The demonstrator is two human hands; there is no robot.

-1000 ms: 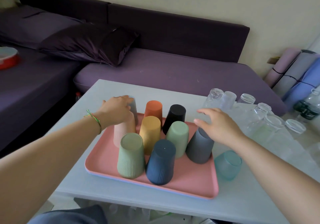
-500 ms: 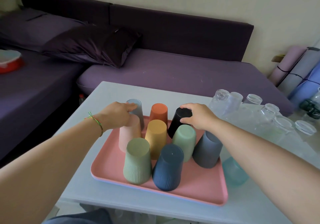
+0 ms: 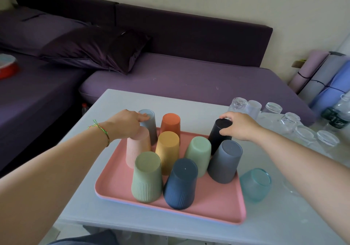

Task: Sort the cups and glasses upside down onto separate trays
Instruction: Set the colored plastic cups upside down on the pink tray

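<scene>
1. Where the head view looks down on the white table (image 3: 117, 216), a pink tray (image 3: 217, 203) lies on it and carries nine upside-down cups in close rows.
2. The right hand (image 3: 240, 126) grips the black cup (image 3: 219, 136) at the far right of the tray. The thumb presses the near side and the fingers curl over the closed top. The cup's lower part is hidden behind the grey cup (image 3: 224, 161) and the light green cup (image 3: 198, 153).
3. The left hand (image 3: 126, 123) reaches over the pink cup (image 3: 137, 150). Its fingers lie fairly straight and together, tips touching the top of the blue-grey cup (image 3: 149, 125) at the far left. The thumb is hidden.
4. The orange cup (image 3: 170, 123) and yellow cup (image 3: 167, 150) stand mid-tray. The sage cup (image 3: 146, 178) and navy cup (image 3: 180, 184) stand nearest.
5. A teal glass (image 3: 255, 184) sits on the table just beside the tray's right edge.
6. Clear glasses (image 3: 289, 119) stand upside down in a group at the table's right.
</scene>
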